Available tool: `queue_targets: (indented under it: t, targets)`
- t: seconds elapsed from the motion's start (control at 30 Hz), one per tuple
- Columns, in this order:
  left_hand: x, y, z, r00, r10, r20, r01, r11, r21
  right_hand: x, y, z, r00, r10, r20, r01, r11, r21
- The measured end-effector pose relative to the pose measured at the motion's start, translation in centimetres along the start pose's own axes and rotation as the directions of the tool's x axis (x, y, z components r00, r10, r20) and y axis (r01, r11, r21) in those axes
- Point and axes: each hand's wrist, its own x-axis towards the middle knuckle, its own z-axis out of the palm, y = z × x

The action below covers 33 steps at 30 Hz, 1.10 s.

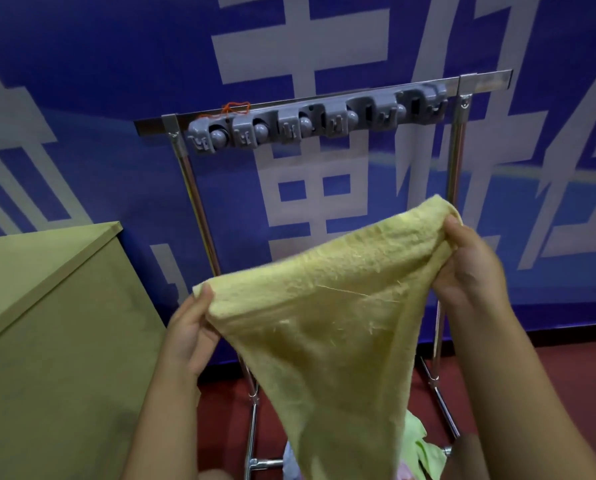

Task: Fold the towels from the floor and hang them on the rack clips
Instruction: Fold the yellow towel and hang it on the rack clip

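Yellow towel [327, 306] — fuzzy, snagged threads — hangs to a point.

One yellow towel [327, 323], one rack [310, 109], two hands [192, 334]

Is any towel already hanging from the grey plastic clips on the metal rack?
No, the grey plastic clips hold nothing, while both hands grip the yellow terry towel below them.

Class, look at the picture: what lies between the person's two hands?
In the head view, the yellow towel spans the gap: the left hand pinches one upper corner and the right hand the other, the rest hanging down.
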Motion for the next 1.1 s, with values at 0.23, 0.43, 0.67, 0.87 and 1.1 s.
queue_targets:
  t: [0.23,0.43,0.67,0.87,1.1]
  targets:
    - [1.8,0.1,-0.1,0.912,-0.296,-0.283,0.270,0.954,-0.130,-0.3,1.0,0.3,0.958,0.279,-0.064,-0.282,0.959,-0.032]
    - [1.0,0.1,2.4,0.921,-0.271,-0.280,0.261,0.963,-0.071,-1.0,4.1,0.1,0.936,0.333,-0.113,-0.343,0.935,-0.086]
    - [-3.3,1.9,8.6,1.000,-0.018,0.020,0.016,0.996,0.091,-2.2,4.9,1.2,0.986,0.133,-0.099,-0.152,0.964,-0.220]
    - [-5.7,1.5,12.6,0.987,0.036,0.156,-0.076,0.964,0.255,-6.0,4.3,3.2,0.978,0.030,0.205,0.046,0.932,-0.360]
    - [-7.2,1.3,13.5,0.979,0.051,0.198,-0.099,0.965,0.242,-8.2,4.2,3.6,0.938,-0.001,0.348,0.169,0.875,-0.454]
